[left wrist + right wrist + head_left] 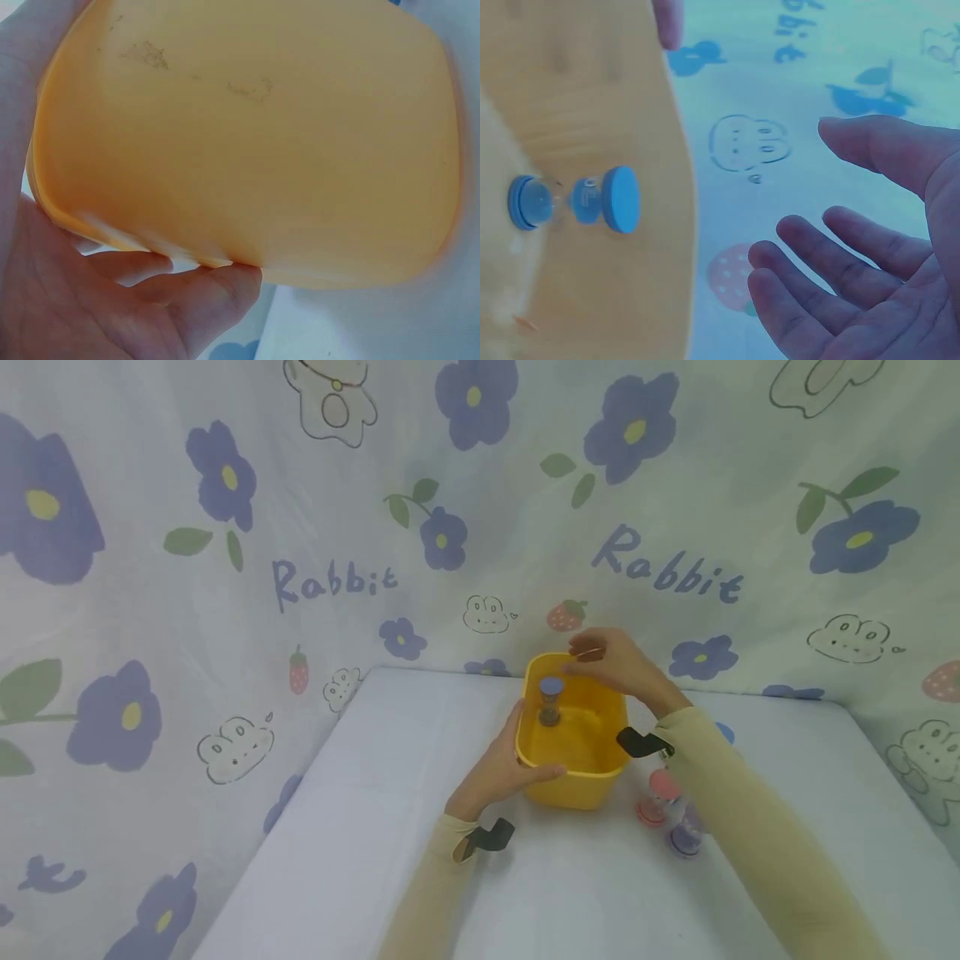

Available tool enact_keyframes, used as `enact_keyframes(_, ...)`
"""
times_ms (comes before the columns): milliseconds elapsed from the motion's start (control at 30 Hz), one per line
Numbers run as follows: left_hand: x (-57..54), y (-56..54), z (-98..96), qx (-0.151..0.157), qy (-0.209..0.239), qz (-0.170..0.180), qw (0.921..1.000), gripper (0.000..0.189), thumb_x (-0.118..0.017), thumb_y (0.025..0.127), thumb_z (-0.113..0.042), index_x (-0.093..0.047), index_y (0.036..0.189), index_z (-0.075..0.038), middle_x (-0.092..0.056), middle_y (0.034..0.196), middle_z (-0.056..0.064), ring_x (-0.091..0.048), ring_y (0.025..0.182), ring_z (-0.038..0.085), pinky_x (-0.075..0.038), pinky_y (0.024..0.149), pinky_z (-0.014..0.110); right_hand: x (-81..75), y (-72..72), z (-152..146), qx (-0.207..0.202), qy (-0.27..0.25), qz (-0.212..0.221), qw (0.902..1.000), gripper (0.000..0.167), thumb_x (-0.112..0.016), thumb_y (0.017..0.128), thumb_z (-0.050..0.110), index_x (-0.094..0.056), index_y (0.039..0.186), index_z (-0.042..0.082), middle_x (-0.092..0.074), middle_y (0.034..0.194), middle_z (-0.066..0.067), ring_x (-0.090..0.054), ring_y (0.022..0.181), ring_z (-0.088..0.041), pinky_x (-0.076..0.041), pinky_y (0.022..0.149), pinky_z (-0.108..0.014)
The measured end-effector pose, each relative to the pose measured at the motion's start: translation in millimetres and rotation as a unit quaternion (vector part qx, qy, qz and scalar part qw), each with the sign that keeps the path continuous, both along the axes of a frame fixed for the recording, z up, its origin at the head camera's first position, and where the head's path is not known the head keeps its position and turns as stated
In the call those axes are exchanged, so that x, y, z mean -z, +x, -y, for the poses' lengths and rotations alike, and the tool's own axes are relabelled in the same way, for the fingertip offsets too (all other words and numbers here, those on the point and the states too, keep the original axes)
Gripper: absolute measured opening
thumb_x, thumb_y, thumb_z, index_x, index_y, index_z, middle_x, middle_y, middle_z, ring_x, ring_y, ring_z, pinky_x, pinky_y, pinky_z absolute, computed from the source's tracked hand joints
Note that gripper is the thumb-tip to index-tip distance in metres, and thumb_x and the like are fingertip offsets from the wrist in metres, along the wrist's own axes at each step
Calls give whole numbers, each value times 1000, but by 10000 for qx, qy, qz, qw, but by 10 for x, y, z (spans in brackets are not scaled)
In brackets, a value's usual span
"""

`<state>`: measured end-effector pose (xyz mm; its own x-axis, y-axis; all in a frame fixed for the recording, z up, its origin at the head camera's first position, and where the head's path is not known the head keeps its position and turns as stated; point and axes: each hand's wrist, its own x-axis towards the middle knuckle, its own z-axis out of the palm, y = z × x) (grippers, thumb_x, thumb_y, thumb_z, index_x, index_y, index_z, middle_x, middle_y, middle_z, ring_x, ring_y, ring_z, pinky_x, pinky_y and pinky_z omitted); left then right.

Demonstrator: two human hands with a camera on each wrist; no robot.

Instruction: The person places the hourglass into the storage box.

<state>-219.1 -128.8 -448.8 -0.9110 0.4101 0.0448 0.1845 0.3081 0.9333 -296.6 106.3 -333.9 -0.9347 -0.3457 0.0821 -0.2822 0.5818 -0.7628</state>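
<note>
A yellow plastic bin [573, 789] stands on the white table. My left hand [501, 774] grips its near left corner, thumb over the front rim and fingers along the left side. In the left wrist view, fingers [217, 300] lie against the bin wall [262, 150]. Inside the bin, near its left wall, a blue-capped hourglass [551, 702] stands upright; the right wrist view shows this hourglass [577, 201] too. Above the bin's far right rim hovers my right hand [611, 662]. Its fingers [840, 262] are spread, the thumb is apart, and nothing is held.
Right of the bin, a pink hourglass [658, 797] and a purple hourglass [686, 835] stand on the table [360, 827]. Farther back, a blue round cap [724, 732] shows past my right sleeve, which hides the rest. A flowered curtain [510, 510] hangs behind.
</note>
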Motion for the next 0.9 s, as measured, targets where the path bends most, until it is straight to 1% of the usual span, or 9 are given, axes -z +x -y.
enact_keyframes(133,9,-10,-19,57,127,-81,9999,113,-88,79,-46,-9,160,-49,-48,153,-7,-53,137,37,-43,119,58,-44,160,-155,-48,-186,-218,9996,52,-77,94,28,-61,136,2,-64,138,-22,-63,129,-41,-52,110,-55)
enact_keyframes(233,11,-24,-31,135,229,-168,9995,111,-88,80,-44,-11,159,-49,-52,148,-10,-57,132,30,-45,117,58,-70,306,-299,-14,-374,-198,9991,51,-77,94,29,-62,135,3,-65,138,-21,-63,130,-39,-52,110,-55)
enact_keyframes(367,0,-23,-28,173,202,-207,9994,110,-88,80,-44,-11,159,-49,-52,147,-11,-59,127,19,-45,116,57,-95,524,-510,197,-394,-11,9990,57,-75,95,36,-58,142,9,-62,144,-17,-59,134,-38,-51,111,-55)
enact_keyframes(433,-16,-16,-22,159,163,-248,9994,111,-89,79,-45,-11,159,-48,-51,148,-10,-58,127,18,-45,116,57,-109,629,-616,416,-326,26,9986,60,-74,95,40,-56,145,13,-61,146,-14,-58,135,-36,-51,111,-52)
enact_keyframes(467,-21,-14,-20,159,147,-281,9994,111,-89,79,-45,-11,159,-48,-51,148,-10,-58,127,18,-45,116,58,-113,674,-670,516,-323,2,9981,60,-74,95,41,-56,146,14,-61,146,-13,-59,135,-34,-52,111,-48)
enact_keyframes(567,-39,-10,-6,84,86,-318,9994,114,-89,78,-47,-11,160,-46,-48,152,-8,-56,128,20,-44,116,58,-107,799,-818,861,-394,-87,9955,58,-73,96,42,-57,145,18,-62,144,-8,-61,131,-27,-55,105,-24)
enact_keyframes(667,-35,-16,4,52,60,-244,9997,119,-89,77,-49,-8,163,-41,-45,156,-5,-54,132,28,-43,117,59,-61,911,-975,1138,-515,-194,9920,55,-73,96,41,-58,144,20,-63,141,-3,-62,125,-13,-49,94,-4)
enact_keyframes(800,-21,-29,-11,84,132,-90,9998,123,-89,77,-50,-4,165,-36,-45,157,-3,-52,135,38,-42,118,60,73,1065,-1210,1516,-642,-415,9855,51,-75,95,36,-60,141,20,-64,131,12,-60,114,9,-46,89,1)
enact_keyframes(900,-13,-35,-33,118,199,-63,9997,122,-90,77,-48,-6,165,-38,-46,154,-7,-53,133,35,-43,117,59,202,1171,-1372,1779,-748,-674,9789,49,-77,94,27,-61,139,16,-64,122,22,-59,108,17,-45,89,2)
